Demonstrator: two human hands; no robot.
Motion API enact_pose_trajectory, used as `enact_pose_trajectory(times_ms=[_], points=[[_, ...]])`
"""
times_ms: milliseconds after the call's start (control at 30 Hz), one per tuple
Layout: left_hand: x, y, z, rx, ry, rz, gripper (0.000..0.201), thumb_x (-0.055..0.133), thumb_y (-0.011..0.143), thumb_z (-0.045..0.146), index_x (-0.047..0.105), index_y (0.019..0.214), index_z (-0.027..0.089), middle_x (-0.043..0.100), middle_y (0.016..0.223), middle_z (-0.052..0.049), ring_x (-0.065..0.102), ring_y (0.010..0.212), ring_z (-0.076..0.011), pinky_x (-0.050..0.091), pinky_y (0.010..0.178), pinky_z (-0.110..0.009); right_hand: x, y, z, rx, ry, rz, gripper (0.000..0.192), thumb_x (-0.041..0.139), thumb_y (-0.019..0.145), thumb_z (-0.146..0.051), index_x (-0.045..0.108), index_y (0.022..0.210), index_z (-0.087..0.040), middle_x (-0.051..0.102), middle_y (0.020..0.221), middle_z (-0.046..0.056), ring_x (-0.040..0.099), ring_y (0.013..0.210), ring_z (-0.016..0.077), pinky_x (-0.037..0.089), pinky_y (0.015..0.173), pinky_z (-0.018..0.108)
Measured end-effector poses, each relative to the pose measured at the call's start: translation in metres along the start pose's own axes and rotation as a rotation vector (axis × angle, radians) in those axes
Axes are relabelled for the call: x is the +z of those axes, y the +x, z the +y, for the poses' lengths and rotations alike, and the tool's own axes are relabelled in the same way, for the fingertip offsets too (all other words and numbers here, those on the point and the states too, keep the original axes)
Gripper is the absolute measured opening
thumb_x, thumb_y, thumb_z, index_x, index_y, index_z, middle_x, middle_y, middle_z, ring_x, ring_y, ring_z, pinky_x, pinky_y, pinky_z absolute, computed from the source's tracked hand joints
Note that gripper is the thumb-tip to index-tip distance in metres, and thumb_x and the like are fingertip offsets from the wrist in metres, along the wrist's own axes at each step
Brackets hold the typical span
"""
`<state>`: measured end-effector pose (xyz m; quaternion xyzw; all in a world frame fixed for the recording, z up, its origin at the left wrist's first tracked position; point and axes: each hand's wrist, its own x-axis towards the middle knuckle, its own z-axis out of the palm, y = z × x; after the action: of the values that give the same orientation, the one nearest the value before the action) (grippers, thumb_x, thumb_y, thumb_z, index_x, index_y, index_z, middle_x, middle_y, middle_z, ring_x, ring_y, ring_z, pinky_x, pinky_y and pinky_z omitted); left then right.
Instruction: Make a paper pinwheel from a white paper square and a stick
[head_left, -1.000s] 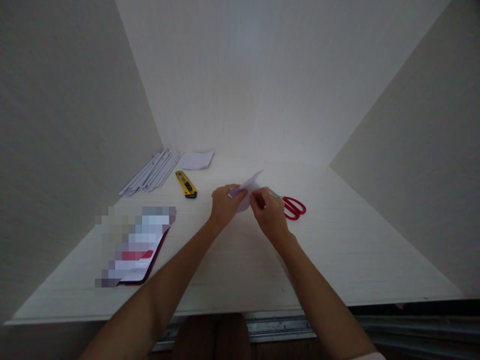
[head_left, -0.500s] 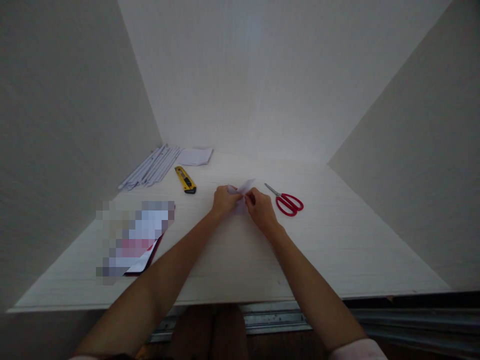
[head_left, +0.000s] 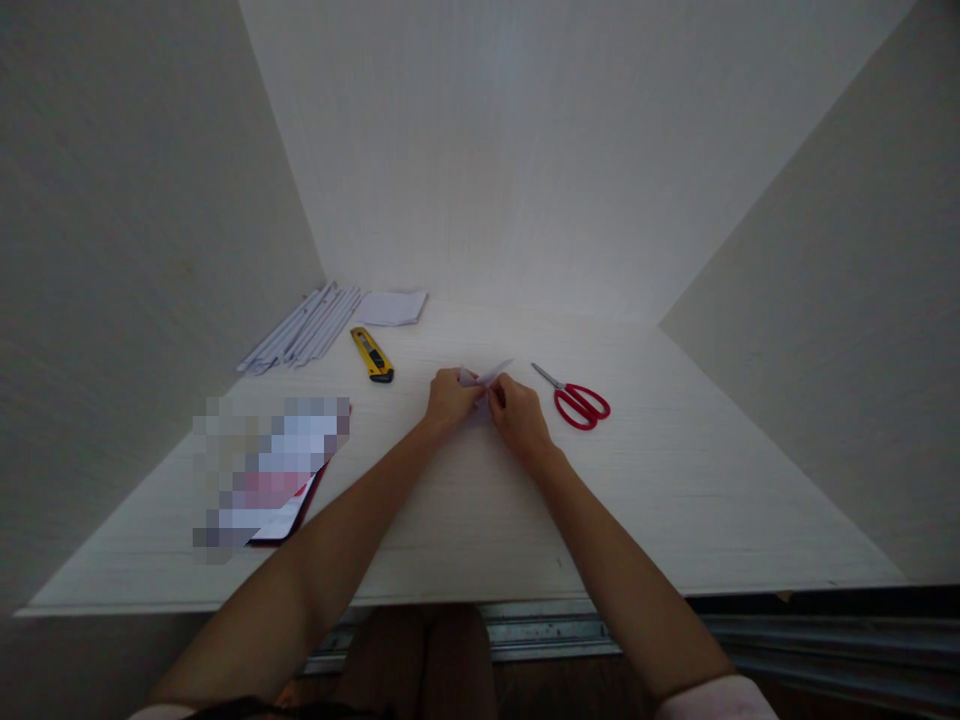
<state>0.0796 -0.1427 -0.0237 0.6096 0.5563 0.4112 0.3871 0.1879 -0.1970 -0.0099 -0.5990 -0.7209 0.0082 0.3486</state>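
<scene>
Pinched between two sets of fingertips, a piece of white paper (head_left: 496,373) is held just above the middle of a pale tabletop (head_left: 697,480) in the head camera's view, the left hand (head_left: 450,398) gripping one side and the right hand (head_left: 517,408) closed on the other, close beside it. The piece is bent, one corner jutting up, and appears to be mid-handling rather than finished; how much shaping is done or left cannot be told, as fingers cover most of it. At the far left lie narrow paper strips (head_left: 307,332), seemingly completed, beside a flat paper stack (head_left: 391,308). Red-handled scissors (head_left: 580,404) and a yellow utility knife (head_left: 372,355) lie nearby, neither in hand; a partly blurred device (head_left: 283,515) rests near the left forearm.
</scene>
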Motion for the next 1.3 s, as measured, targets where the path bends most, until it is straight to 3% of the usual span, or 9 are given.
enact_pose_trajectory(times_ms=[467, 1300], points=[[-0.002, 0.003, -0.0039, -0.005, -0.09, -0.021, 0.018, 0.064, 0.053, 0.022, 0.063, 0.07, 0.014, 0.057, 0.056, 0.001, 0.052, 0.051, -0.0095, 0.039, 0.047, -0.02, 0.0009, -0.0018, 0.0081, 0.045, 0.214, 0.069, 0.009, 0.04, 0.076, -0.017, 0.046, 0.069, -0.018, 0.055, 0.06, 0.001, 0.048, 0.053, 0.0106, 0.035, 0.053, 0.022], [-0.0073, -0.0024, 0.0003, 0.12, 0.058, -0.028, 0.018, 0.06, 0.06, 0.025, 0.065, 0.072, 0.013, 0.053, 0.053, 0.002, 0.046, 0.049, -0.0089, 0.036, 0.049, -0.021, 0.0005, -0.0028, 0.0024, -0.004, 0.088, 0.042, 0.012, 0.038, 0.077, -0.014, 0.047, 0.069, -0.016, 0.053, 0.061, 0.002, 0.046, 0.055, 0.011, 0.033, 0.054, 0.022]])
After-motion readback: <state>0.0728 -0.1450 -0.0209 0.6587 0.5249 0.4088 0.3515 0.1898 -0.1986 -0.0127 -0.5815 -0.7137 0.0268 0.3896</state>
